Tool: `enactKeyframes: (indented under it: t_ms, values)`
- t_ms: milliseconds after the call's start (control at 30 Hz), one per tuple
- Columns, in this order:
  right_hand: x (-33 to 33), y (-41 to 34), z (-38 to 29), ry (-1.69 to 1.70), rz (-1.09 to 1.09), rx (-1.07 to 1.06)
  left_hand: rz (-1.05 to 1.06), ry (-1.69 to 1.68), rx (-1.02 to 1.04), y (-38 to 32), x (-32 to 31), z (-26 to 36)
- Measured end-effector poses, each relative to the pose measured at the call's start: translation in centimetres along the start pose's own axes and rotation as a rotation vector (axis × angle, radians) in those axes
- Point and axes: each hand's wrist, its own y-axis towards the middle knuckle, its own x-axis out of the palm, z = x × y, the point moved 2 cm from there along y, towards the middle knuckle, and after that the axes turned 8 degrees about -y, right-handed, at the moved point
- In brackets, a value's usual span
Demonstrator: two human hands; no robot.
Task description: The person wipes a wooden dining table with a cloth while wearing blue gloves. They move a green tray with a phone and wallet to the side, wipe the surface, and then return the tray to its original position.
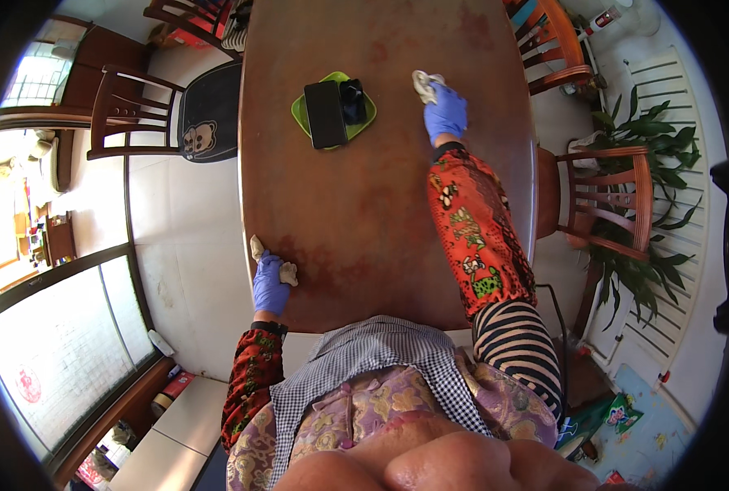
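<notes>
My left hand (271, 285), in a blue glove, is closed around a crumpled beige cloth (288, 274) at the near left edge of the brown table (376, 202); cloth shows on both sides of the fist. Reaching far out over the right part of the tabletop, my right hand (446, 113), also blue-gloved, grips a whitish cloth (426, 86) that lies against the surface. Left of it a green tray (358, 129) bears a black smartphone (325, 115) and a dark, glossy object (352, 101) I cannot identify. Dark reddish patches mark the tabletop.
A wooden chair (134, 147) with a black seat cushion (214, 116) stands at the table's left side. Two wooden chairs stand on the right, one near (640, 202) and one farther off (561, 43). Behind the near one are a leafy plant (659, 178) and a white radiator (659, 83).
</notes>
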Motion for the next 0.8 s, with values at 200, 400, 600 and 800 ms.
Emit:
enactKeyframes:
  t_ms: [200, 400, 600, 800]
  values:
    - [0.1, -8.2, -5.9, 0.078, -0.103, -0.207, 0.014, -0.007, -0.036, 0.0, 0.1, 0.5]
    - [-5.1, -20.3, -6.1, 0.161, -0.204, -0.587, -0.011, -0.002, -0.057, 0.2, -0.1, 0.9]
    - [-7.6, -14.7, 5.4, 0.331, -0.088, -0.318, 0.009, -0.130, -0.154, 0.2, -0.2, 1.7]
    - [-6.9, -10.3, 10.5, -0.109, 0.145, 0.041, 0.022, 0.066, -0.012, 0.3, 0.1, 1.0]
